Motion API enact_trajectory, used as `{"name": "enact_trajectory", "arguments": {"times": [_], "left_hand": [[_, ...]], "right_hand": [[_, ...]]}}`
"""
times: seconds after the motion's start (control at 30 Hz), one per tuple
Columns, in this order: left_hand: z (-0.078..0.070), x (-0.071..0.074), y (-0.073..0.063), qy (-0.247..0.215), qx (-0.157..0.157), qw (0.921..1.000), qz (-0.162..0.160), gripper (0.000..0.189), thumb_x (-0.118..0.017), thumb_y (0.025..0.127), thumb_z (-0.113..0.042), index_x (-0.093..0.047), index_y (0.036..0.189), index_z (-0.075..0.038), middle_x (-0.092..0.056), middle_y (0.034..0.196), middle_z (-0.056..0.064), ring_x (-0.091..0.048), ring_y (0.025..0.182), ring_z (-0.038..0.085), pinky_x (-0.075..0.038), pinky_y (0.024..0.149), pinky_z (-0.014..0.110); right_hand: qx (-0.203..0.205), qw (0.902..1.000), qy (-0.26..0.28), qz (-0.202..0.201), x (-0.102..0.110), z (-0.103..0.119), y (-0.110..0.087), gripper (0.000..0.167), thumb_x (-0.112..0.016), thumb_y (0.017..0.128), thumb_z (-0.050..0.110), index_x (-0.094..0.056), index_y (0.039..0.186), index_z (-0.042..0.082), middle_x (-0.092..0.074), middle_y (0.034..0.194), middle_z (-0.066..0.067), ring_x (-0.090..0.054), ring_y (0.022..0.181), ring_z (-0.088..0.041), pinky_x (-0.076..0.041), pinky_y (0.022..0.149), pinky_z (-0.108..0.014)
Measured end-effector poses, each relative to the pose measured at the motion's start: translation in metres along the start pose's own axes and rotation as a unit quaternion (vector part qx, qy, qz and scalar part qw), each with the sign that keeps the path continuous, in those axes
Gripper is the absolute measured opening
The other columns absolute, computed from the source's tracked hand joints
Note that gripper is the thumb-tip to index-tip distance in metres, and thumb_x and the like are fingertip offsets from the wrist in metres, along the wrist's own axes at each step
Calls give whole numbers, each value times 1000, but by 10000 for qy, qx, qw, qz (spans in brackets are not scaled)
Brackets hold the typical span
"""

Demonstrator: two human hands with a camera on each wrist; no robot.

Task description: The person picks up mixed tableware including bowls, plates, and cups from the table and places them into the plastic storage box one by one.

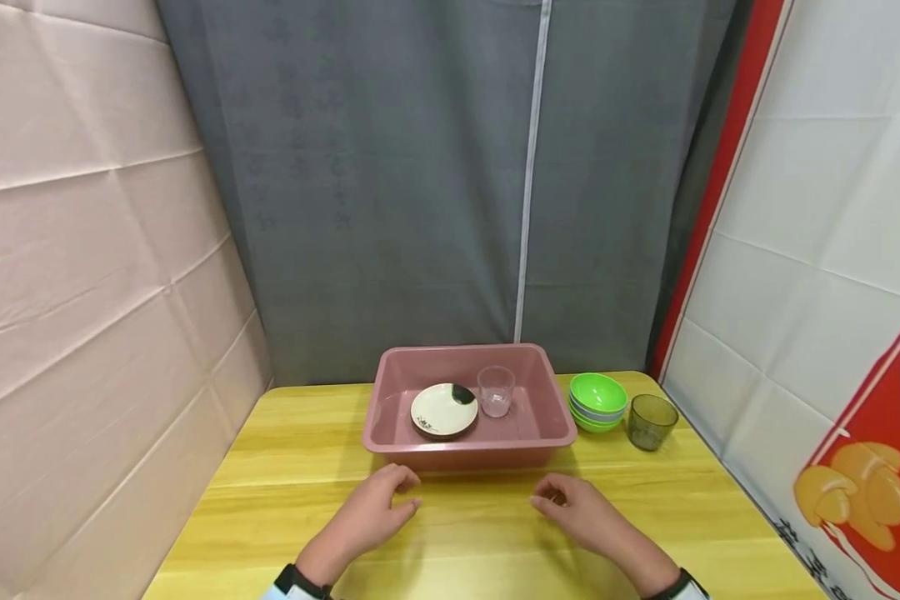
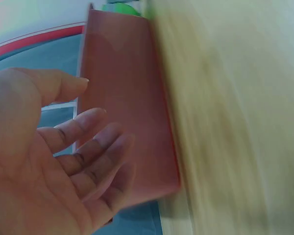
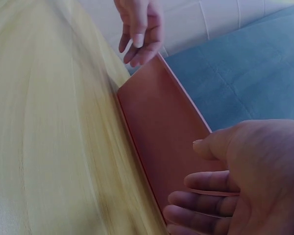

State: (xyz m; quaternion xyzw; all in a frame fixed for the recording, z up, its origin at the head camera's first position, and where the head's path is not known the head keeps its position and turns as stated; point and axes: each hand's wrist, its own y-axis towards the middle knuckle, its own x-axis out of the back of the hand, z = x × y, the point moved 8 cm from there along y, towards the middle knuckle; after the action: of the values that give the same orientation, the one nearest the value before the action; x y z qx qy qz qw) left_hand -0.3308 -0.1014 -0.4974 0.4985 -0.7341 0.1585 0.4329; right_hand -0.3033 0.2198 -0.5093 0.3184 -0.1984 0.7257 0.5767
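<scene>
Pink rectangular plastic tub (image 1: 468,457), loose fingers (image 2: 81,123) just in front

Fingers first: the left hand (image 1: 375,510) has them relaxed and slightly bent, nothing gripped, near the front left of the tub. The right hand (image 1: 581,510) is much the same: loosely curled, released, near the front-right corner. The two are well apart, each wrist wearing a dark strap (image 1: 306,581).

Tub itself sits on a pale yellow wood-grain worktop (image 1: 270,467). Inside there's a round white plate (image 1: 438,408) with a black patch at its rim and a small dark print, plus a clear tapered cup (image 1: 496,392) standing upright just to its right.

Just off the tub's right side: a stack of round bowls (image 1: 598,392), bright green on top, greyish in the middle, green again at the bottom. Further right stands a smoky olive see-through tumbler (image 1: 651,423); can't tell if it touches the bowls, tbh.

Behind everything hangs a grey fabric curtain (image 1: 382,167) with a pale vertical strip, and creased cream sheeting (image 1: 82,233) covers the left side.
</scene>
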Motion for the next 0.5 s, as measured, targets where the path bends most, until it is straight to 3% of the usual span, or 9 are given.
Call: {"name": "enact_trajectory", "arguments": {"times": [0.17,0.33,0.5], "left_hand": [[6,-1,-4,371,27,9991,-215,25,-81,100,-20,-73,120,-8,-70,117,4,-70,108,29,-60,93,52],[10,-2,-7,740,60,9967,-328,29,-83,98,-22,-74,121,-6,-71,117,4,-70,105,25,-61,92,50],[10,-3,-11,742,76,9965,-373,31,-85,97,-22,-74,121,-6,-71,116,8,-71,106,27,-61,92,53]], "right_hand": [[73,9997,-147,-197,2,1,0,15,-79,104,26,-75,110,13,-73,101,5,-69,97,-20,-59,83,-36],[-4,9993,-278,-255,1,0,0,23,-80,103,26,-76,115,7,-75,112,-3,-70,104,-28,-60,88,-43],[-22,9989,-389,-250,0,0,-1,26,-80,103,26,-75,119,5,-75,118,-8,-70,110,-34,-60,90,-51]]}}
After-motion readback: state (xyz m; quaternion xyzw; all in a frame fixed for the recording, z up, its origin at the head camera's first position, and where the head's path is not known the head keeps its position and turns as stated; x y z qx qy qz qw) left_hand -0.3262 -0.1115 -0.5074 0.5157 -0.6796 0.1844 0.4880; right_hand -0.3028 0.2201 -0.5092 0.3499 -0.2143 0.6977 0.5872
